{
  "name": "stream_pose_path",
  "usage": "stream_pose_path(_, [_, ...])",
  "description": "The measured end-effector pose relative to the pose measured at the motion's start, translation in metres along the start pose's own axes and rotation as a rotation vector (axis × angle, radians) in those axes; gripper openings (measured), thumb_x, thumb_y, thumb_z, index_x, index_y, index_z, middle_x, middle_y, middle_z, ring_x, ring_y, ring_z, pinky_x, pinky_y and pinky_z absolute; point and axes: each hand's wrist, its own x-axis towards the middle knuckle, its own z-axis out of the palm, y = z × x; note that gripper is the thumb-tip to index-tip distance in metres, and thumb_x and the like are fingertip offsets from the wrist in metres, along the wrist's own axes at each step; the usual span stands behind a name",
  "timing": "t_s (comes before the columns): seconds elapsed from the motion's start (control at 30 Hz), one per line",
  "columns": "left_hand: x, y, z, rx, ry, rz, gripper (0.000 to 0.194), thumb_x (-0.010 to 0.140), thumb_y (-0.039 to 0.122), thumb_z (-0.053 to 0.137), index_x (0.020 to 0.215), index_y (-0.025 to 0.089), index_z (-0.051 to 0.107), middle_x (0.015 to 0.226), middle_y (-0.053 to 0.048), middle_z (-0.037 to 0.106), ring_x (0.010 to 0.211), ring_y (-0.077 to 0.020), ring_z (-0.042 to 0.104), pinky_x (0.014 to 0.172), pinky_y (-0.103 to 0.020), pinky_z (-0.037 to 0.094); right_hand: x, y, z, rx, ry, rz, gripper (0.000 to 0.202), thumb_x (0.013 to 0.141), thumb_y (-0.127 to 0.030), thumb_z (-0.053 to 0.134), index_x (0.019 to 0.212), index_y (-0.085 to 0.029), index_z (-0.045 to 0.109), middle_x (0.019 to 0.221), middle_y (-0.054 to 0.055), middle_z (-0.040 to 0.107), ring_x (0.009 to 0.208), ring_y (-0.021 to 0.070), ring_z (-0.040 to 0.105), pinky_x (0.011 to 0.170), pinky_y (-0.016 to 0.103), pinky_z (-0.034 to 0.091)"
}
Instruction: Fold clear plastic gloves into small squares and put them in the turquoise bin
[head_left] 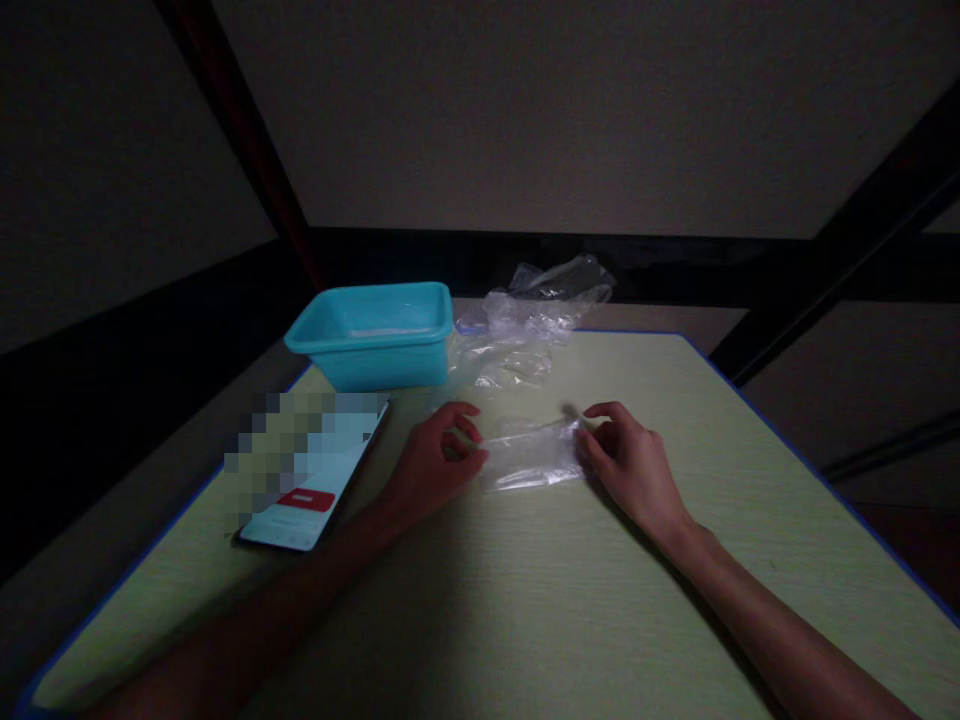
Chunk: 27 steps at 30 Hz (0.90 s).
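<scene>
A small clear plastic bag (534,458) lies flat on the pale table between my hands. My left hand (444,455) is at its left edge, fingers curved and apart, with nothing seen held in them. My right hand (628,458) has its thumb and a finger closed on the bag's right edge. Just beyond, more crumpled clear plastic (517,362) lies on the table, and a raised bunch of it reaches past the far edge.
A turquoise plastic basket (390,365) stands at the table's far left. A phone (319,480) with a lit screen, partly pixelated, lies near my left forearm. The table (525,620) has a blue edge; a wall rises behind it.
</scene>
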Motion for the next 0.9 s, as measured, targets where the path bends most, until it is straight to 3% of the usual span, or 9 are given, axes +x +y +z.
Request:
stream_pose_path(0.13, [-0.009,-0.001,0.0,0.325,-0.068,0.372,0.03,0.066,0.014,0.06,0.096,0.018,0.058,0.094,-0.004,0.063,0.084,-0.0175,0.059,0.069,-0.029,0.051,0.0,0.002,0.001,-0.015,0.016,0.007,0.02,0.077,-0.032,0.044,0.089,-0.017,0.051,0.05,-0.001,0.056,0.042,0.0137,0.048,0.046,0.026,0.034])
stream_pose_path(0.23, [-0.013,-0.003,0.001,0.461,-0.167,0.528,0.028,0.069,0.014,0.061,0.097,0.016,0.061,0.097,-0.006,0.065,0.092,-0.0199,0.058,0.083,-0.034,0.049,0.0,0.003,0.002,-0.023,0.01,0.014,0.021,0.077,-0.032,0.043,0.09,-0.017,0.051,0.05,-0.001,0.056,0.042,0.0142,0.049,0.046,0.026,0.035])
stream_pose_path(0.67, [-0.014,-0.008,0.005,0.507,-0.126,0.589,0.016,0.077,0.015,0.054,0.09,0.018,0.062,0.084,-0.004,0.068,0.078,-0.0165,0.061,0.072,-0.028,0.05,0.001,0.002,0.002,-0.018,0.027,0.007,0.018,0.076,-0.031,0.043,0.087,-0.018,0.051,0.05,-0.001,0.057,0.042,0.0152,0.051,0.045,0.026,0.036])
stream_pose_path(0.8, [-0.014,-0.005,0.004,0.466,-0.117,0.659,0.017,0.078,0.018,0.053,0.093,0.016,0.061,0.088,-0.006,0.067,0.08,-0.0172,0.06,0.074,-0.03,0.05,0.0,0.002,0.002,-0.019,0.029,0.007,0.018,0.077,-0.03,0.043,0.088,-0.018,0.051,0.052,0.0,0.058,0.043,0.0153,0.052,0.046,0.026,0.036])
stream_pose_path(0.9, [-0.008,0.0,0.005,0.42,-0.09,0.634,0.017,0.08,0.014,0.05,0.094,0.015,0.06,0.091,-0.007,0.065,0.086,-0.017,0.059,0.077,-0.03,0.05,0.0,0.004,0.002,-0.046,0.041,-0.002,0.017,0.077,-0.029,0.043,0.088,-0.018,0.052,0.052,-0.001,0.058,0.044,0.0153,0.052,0.047,0.026,0.036])
